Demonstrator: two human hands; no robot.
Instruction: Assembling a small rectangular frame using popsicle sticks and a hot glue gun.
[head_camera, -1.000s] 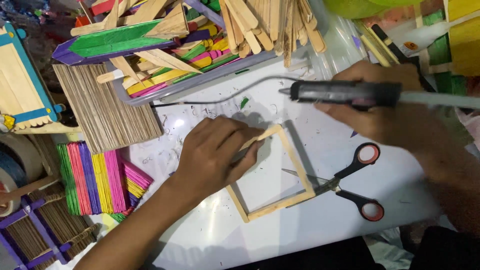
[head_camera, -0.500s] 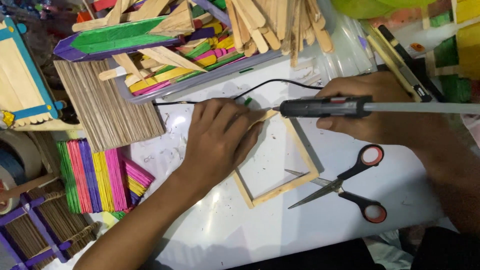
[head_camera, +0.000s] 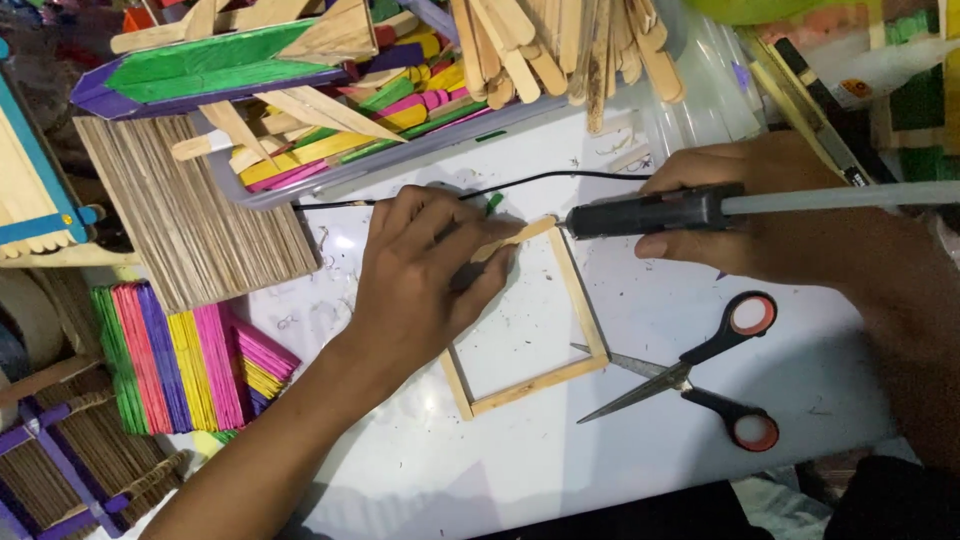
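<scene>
**Glue gun nozzle at far-right corner of stick frame**

Left hand (head_camera: 425, 290) lies flat over the far-left part of the square frame of plain wooden craft sticks (head_camera: 525, 320), fingers pressed down on the far stick and pinning it to the white surface (head_camera: 560, 450); this grip is a press, not a pinch.

Right hand (head_camera: 760, 215) is wrapped tight around the black hot glue gun (head_camera: 650, 212), a pale glue rod sticking out to the right. The gun's long axis runs left–right; its nozzle points left and sits at the frame's far-right corner, just beside the left fingertips. Whether nozzle touches wood: cannot tell.

The frame lies centre of the surface, left of the right hand, under the left hand.

Red-handled black scissors (head_camera: 715, 375) lie open, just right of the frame. Grey tray of coloured and plain sticks (head_camera: 380, 170) sits far.
</scene>
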